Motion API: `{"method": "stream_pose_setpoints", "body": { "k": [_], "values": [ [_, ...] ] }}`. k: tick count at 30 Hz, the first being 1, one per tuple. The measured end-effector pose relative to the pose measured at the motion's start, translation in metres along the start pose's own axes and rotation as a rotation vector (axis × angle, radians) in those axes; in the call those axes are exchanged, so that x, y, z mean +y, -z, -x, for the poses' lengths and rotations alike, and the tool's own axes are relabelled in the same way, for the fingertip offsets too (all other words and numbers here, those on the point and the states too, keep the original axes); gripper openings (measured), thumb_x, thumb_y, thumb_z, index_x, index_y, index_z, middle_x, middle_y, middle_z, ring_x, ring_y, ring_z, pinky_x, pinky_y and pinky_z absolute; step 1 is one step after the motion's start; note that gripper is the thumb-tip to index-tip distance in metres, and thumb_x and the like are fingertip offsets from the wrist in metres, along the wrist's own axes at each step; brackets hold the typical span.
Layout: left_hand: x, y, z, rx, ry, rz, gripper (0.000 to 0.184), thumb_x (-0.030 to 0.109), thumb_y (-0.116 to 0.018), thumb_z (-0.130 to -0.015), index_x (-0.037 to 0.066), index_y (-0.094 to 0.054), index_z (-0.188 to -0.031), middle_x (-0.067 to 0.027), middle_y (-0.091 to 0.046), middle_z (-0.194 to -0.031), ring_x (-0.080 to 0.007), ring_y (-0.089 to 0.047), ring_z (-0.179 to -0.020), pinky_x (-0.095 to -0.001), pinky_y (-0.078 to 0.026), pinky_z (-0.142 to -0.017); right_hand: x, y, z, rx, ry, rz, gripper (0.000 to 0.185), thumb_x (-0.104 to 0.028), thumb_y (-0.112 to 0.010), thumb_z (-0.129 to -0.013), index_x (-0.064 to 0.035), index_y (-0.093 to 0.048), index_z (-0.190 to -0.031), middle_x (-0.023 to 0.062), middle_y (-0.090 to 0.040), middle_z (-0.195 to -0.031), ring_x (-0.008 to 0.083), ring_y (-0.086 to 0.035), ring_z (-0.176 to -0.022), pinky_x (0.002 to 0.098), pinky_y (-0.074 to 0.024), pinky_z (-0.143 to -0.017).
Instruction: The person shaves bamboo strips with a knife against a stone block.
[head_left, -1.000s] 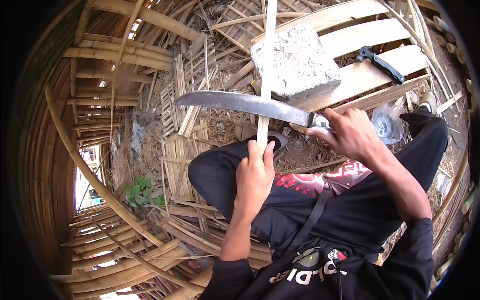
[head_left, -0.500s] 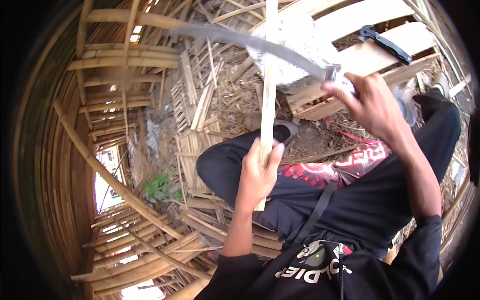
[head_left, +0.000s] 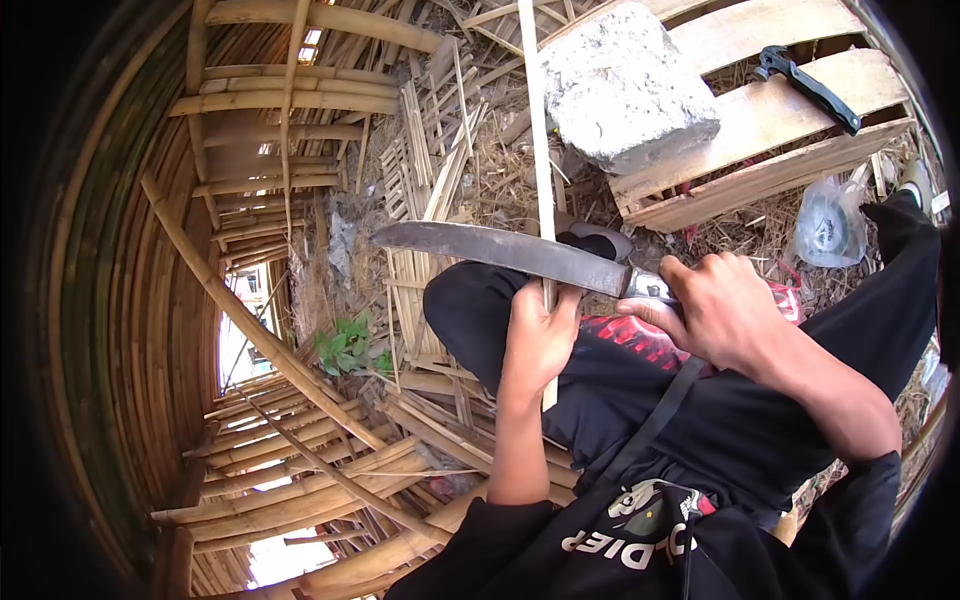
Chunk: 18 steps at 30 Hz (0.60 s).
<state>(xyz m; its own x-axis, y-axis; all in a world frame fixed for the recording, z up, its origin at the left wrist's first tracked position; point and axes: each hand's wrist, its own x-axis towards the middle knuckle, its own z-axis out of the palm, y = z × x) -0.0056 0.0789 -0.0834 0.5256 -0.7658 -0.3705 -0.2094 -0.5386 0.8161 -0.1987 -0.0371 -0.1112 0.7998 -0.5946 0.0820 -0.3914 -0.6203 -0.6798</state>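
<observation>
My left hand [head_left: 540,335] is closed around a long, pale bamboo strip [head_left: 541,150]. The strip runs from the top of the view down past my hand, its lower end over my dark trousers. In my right hand [head_left: 715,305] is the handle of a large knife [head_left: 510,254], its broad blade pointing left. That blade crosses over the strip just above my left fingers; whether its edge touches the wood I cannot tell.
A whitish stone block [head_left: 630,95] rests at a slatted wooden crate [head_left: 770,110], on which a black folding tool [head_left: 815,92] lies. A clear plastic bag [head_left: 831,225] is right of the crate. Bamboo framework [head_left: 255,330] stands left; split pieces and a green plant [head_left: 345,345] lie nearer.
The knife has come down from higher on the strip to just above my left hand. The camera view has shifted, so the surroundings appear farther right.
</observation>
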Motion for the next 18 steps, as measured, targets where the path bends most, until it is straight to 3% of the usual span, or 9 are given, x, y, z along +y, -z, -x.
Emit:
{"method": "stream_pose_setpoints", "body": {
  "k": [4,6,10,12,15,18],
  "values": [
    [0.001,-0.008,0.003,0.092,-0.059,-0.051,0.029,0.026,-0.054,-0.107,0.002,-0.062,-0.094,0.0047,-0.047,-0.059,-0.0026,-0.037,-0.045,-0.0235,-0.028,-0.04,0.001,-0.004,-0.003,0.027,-0.033,-0.053,0.065,-0.063,-0.06,-0.092,-0.0015,-0.06,-0.073,0.0197,-0.053,-0.049,0.0432,-0.06,-0.052,0.0487,-0.0508,-0.054],
    [0.0,-0.011,0.001,0.237,-0.105,-0.269,0.03,0.022,-0.052,-0.107,-0.004,-0.063,-0.097,0.0005,-0.051,-0.061,-0.0066,-0.04,-0.049,-0.0273,-0.033,-0.046,0.002,-0.002,-0.004,0.014,-0.032,-0.065,0.065,-0.064,-0.06,-0.092,-0.0016,-0.059,-0.072,0.0196,-0.053,-0.048,0.0432,-0.06,-0.052,0.0494,-0.0505,-0.053],
    [0.021,-0.013,0.003,0.312,-0.22,-0.491,0.028,0.017,-0.05,-0.107,-0.008,-0.062,-0.104,-0.0081,-0.056,-0.064,-0.0153,-0.045,-0.054,-0.0345,-0.039,-0.053,0.001,-0.001,-0.003,0.06,-0.029,-0.061,0.066,-0.064,-0.06,-0.092,-0.0019,-0.058,-0.071,0.0192,-0.053,-0.048,0.0427,-0.06,-0.051,0.0497,-0.0501,-0.053],
    [0.029,-0.013,0.004,0.262,-0.102,-0.57,0.032,0.019,-0.046,-0.107,-0.01,-0.057,-0.114,-0.035,-0.06,-0.078,-0.0534,-0.059,-0.077,-0.0552,-0.042,-0.063,0.004,-0.001,-0.003,0.049,-0.043,-0.035,0.066,-0.065,-0.059,-0.092,-0.0018,-0.059,-0.072,0.0191,-0.053,-0.048,0.0423,-0.06,-0.051,0.05,-0.05,-0.053],
    [0.03,-0.018,0.005,0.288,-0.211,-0.582,0.031,0.021,-0.046,-0.108,-0.008,-0.057,-0.108,-0.0349,-0.059,-0.074,-0.0531,-0.06,-0.077,-0.057,-0.04,-0.061,0.006,-0.002,-0.007,0.063,-0.048,0.052,0.07,-0.067,-0.053,-0.094,0.0011,-0.066,-0.081,0.0227,-0.061,-0.055,0.0409,-0.066,-0.056,0.0497,-0.0544,-0.054],
    [0.037,-0.027,0.021,0.166,-0.151,-0.647,0.03,0.023,-0.046,-0.108,-0.003,-0.052,-0.095,-0.032,-0.058,-0.07,-0.0524,-0.059,-0.072,-0.058,-0.039,-0.057,0.025,0.006,-0.023,0.195,-0.125,-0.018,0.073,-0.068,-0.049,-0.096,0.0009,-0.065,-0.078,0.0159,-0.06,-0.051,0.0375,-0.066,-0.05,0.0469,-0.0542,-0.05]
  ]
}}
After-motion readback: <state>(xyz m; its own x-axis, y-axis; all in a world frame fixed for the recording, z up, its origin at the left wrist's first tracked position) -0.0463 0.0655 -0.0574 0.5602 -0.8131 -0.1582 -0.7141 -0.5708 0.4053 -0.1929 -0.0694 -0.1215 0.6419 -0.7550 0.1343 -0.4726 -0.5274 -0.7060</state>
